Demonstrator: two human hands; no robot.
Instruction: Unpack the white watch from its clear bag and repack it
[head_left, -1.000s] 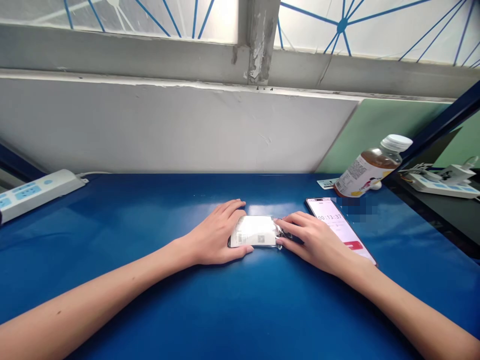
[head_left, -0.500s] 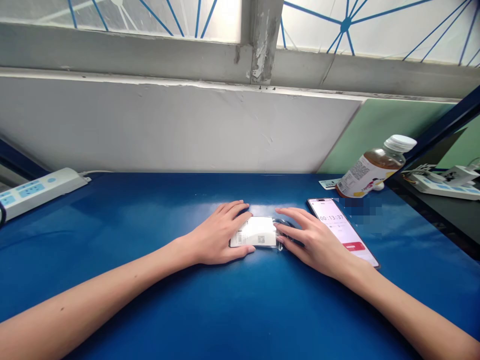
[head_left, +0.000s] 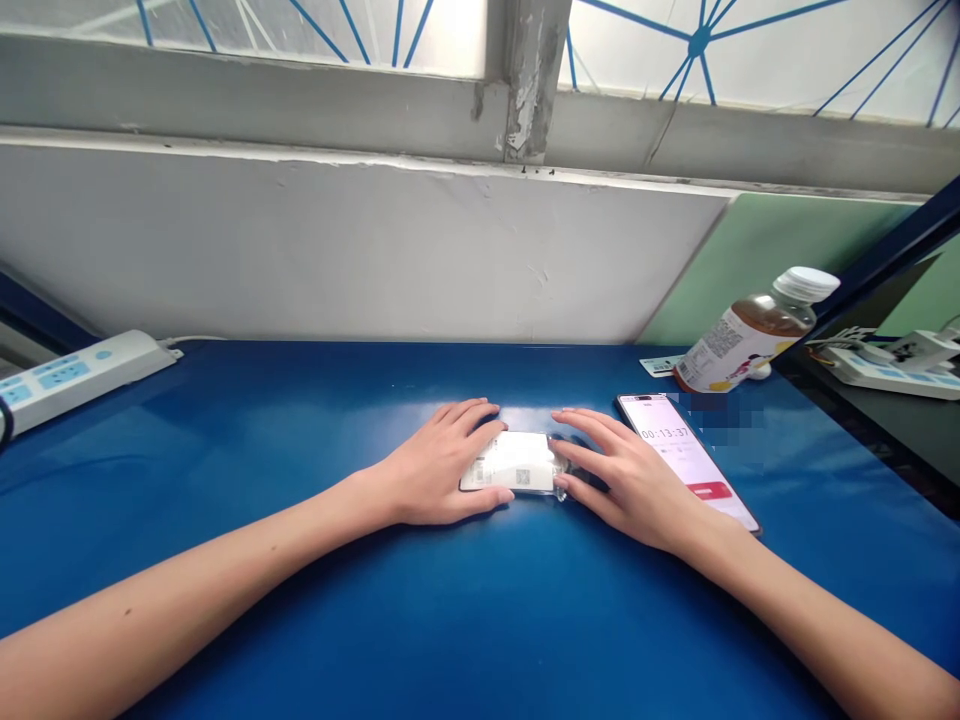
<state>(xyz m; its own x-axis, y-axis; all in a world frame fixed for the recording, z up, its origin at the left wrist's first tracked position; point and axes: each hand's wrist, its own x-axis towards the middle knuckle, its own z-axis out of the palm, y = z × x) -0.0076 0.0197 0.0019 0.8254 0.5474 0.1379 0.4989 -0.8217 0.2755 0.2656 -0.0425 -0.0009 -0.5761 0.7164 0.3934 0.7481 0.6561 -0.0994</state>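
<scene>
A small flat packet in clear plastic [head_left: 517, 462], with a white label bearing a printed square code, lies on the blue table between my hands. My left hand [head_left: 444, 465] rests over its left end, thumb along the near edge and fingers along the far edge, holding it. At the right end, my right hand [head_left: 619, 475] has its fingers spread, the fingertips touching the crinkled clear wrapping. The packet's left end is covered by my left hand. Under the right wrist, partly hidden, lies a phone [head_left: 660, 435] showing a timer.
A bottle with a white cap [head_left: 739, 345] stands at the back right, beside a small card [head_left: 657, 367]. One white power strip [head_left: 82, 375] sits at the back left; another power strip [head_left: 892, 370] with plugs lies at the far right. A wall [head_left: 360, 250] rises behind the table [head_left: 480, 620].
The clear wrapping by my right fingers looks flatter and bunched closer to the packet's end. Both hands stay nearly in place; the view has shifted slightly.
</scene>
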